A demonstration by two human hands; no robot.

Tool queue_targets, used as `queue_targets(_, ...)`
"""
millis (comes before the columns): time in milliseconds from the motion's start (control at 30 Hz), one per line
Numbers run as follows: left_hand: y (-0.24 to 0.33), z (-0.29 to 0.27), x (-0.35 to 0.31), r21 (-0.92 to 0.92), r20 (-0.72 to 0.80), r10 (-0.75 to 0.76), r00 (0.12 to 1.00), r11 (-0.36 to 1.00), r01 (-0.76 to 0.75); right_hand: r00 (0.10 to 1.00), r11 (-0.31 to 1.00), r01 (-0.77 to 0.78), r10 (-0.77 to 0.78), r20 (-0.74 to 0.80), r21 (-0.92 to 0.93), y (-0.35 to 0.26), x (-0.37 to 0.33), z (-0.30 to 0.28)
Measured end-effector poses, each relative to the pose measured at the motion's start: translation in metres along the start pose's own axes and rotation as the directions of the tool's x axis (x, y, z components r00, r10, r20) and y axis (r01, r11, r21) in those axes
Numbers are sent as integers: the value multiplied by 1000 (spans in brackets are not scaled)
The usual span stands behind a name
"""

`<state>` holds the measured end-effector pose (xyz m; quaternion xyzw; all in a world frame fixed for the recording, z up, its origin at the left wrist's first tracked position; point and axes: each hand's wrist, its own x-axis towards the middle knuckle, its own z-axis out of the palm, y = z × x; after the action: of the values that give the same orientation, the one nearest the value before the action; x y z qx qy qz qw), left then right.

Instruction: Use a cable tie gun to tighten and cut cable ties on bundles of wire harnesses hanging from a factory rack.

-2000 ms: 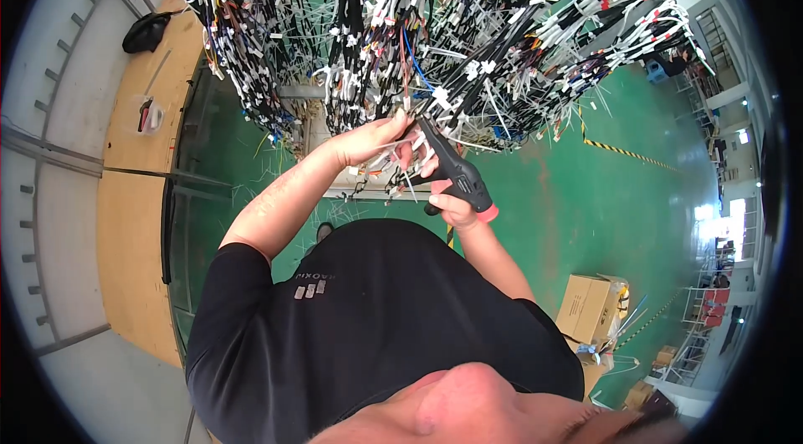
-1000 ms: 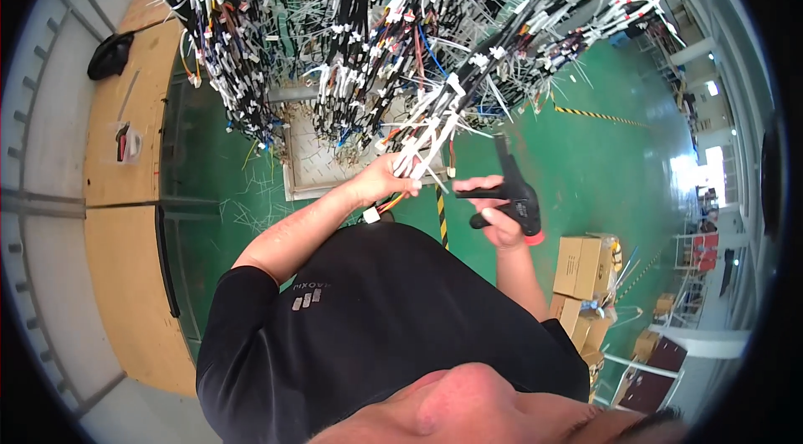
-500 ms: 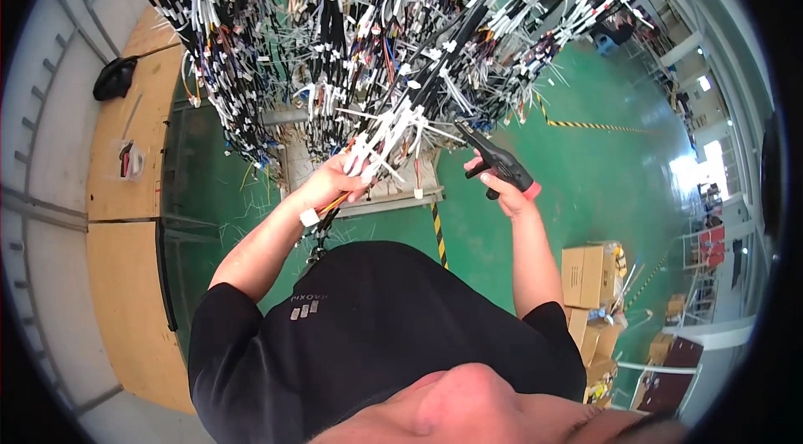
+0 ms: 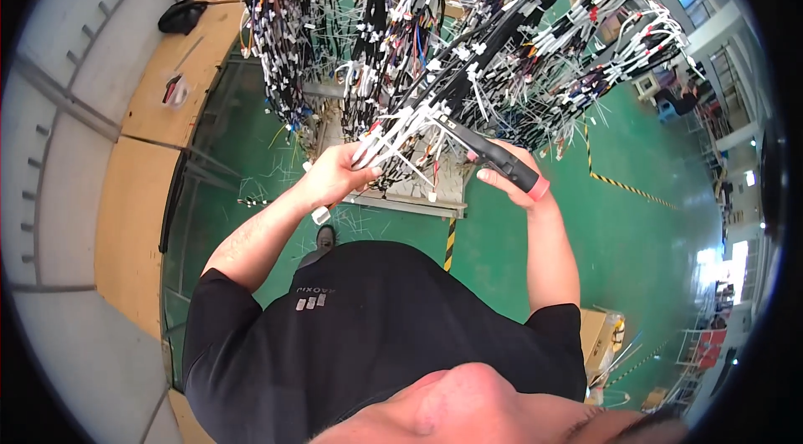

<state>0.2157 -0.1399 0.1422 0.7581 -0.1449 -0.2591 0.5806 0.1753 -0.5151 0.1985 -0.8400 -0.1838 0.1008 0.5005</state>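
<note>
My left hand [image 4: 341,178] is closed around the end of a wire harness [image 4: 401,133], a bundle of white and coloured wires with white connectors. One white connector [image 4: 321,215] hangs below that hand. In my right hand [image 4: 517,176] is a black cable tie gun [image 4: 493,158] with a red-pink end cap. Its nose points up and left and meets the white strands of the bundle; whether a tie sits in it I cannot make out. The harness runs up and away into a thick hanging mass of black and white cables [image 4: 468,67].
More cable bundles [image 4: 288,42] hang at the far left and right over a pale platform [image 4: 410,203]. A wooden table [image 4: 138,201] stands at the left with a black bag [image 4: 182,17] on it. Cardboard boxes [image 4: 595,339] lie at the lower right. Cut tie ends litter the green floor [image 4: 263,184].
The tie gun has moved left and up, from beside the bundle to against its white strands. The left hand keeps its hold. The whole view has shifted, with the hanging cables further right.
</note>
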Motion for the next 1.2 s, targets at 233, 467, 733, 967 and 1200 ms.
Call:
queue_targets(233,6,25,-10,261,-132,53,990,965,-16,969,921,238,-247,9,-308,1,0,2)
queue_targets(467,4,44,-12,335,-218,124,968,941,-45,996,986,-30,44,-83,165,20,-24,-1)
queue_targets(733,12,59,-18,436,-264,265,927,890,-130,991,990,18,-36,128,140,18,-14,-22)
queue_targets(967,19,62,-23,519,-281,254,925,851,-77,921,895,387,-365,135,-220,7,-6,-14)
queue_targets(1200,17,53,-21,549,-262,262,929,832,-80,970,960,242,-244,7,-143,41,-26,-3)
